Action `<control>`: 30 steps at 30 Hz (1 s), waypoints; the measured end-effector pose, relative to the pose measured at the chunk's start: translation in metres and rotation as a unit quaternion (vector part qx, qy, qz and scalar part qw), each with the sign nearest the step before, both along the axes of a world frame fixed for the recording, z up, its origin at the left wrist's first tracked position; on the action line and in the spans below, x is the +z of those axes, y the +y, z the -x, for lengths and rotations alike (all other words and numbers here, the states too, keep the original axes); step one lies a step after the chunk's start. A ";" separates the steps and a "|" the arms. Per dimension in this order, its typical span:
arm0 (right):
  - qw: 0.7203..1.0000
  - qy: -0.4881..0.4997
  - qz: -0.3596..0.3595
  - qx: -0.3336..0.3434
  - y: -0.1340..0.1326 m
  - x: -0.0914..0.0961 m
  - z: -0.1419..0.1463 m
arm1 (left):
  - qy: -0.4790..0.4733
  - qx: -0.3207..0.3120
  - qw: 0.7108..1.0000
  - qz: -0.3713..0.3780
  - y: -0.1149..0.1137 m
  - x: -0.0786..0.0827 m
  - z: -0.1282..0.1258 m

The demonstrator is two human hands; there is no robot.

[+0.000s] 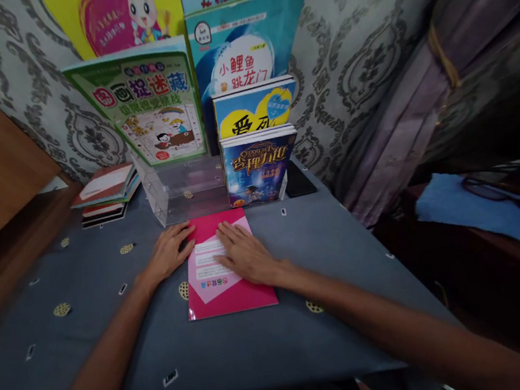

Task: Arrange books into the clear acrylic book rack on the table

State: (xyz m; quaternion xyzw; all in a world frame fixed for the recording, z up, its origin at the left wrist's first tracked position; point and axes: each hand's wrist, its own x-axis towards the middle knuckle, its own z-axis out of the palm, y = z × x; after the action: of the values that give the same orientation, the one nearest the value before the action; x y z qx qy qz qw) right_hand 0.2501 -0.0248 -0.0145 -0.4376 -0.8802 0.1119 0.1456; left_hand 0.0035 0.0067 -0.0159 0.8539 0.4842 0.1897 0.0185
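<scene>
Left hand lies open at the left edge of the pink book, right hand flat across its cover, apparently to steady it on the surface.

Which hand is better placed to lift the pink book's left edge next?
Probably the left hand: it rests at the left edge of the pink book, while the right hand lies toward its right.

On the blue-grey tabletop, a pink book, clear rack, stack of books and flat black object
</scene>
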 end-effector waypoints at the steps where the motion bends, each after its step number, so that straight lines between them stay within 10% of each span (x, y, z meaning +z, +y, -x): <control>1: 1.000 -0.001 0.001 -0.020 0.004 -0.001 -0.009 | 0.003 0.001 1.000 0.001 0.000 0.000 0.000; 10: 0.998 -0.018 0.005 -0.063 0.013 0.002 -0.032 | 0.136 -0.049 0.989 -0.006 -0.008 0.023 0.007; 18: 0.998 -0.016 -0.009 -0.066 0.015 -0.001 -0.031 | 0.352 -0.184 0.917 -0.031 -0.033 0.073 0.011; 30: 0.998 -0.006 -0.008 -0.059 0.011 0.005 -0.031 | 0.248 -0.290 0.924 -0.038 -0.021 0.052 0.015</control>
State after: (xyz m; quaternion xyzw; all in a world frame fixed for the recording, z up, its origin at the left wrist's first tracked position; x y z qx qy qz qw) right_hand 0.2816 -0.0136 -0.0094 -0.4885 -0.8545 0.0932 0.1499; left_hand -0.0118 -0.0146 0.0360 0.9768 0.1971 -0.0235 -0.0806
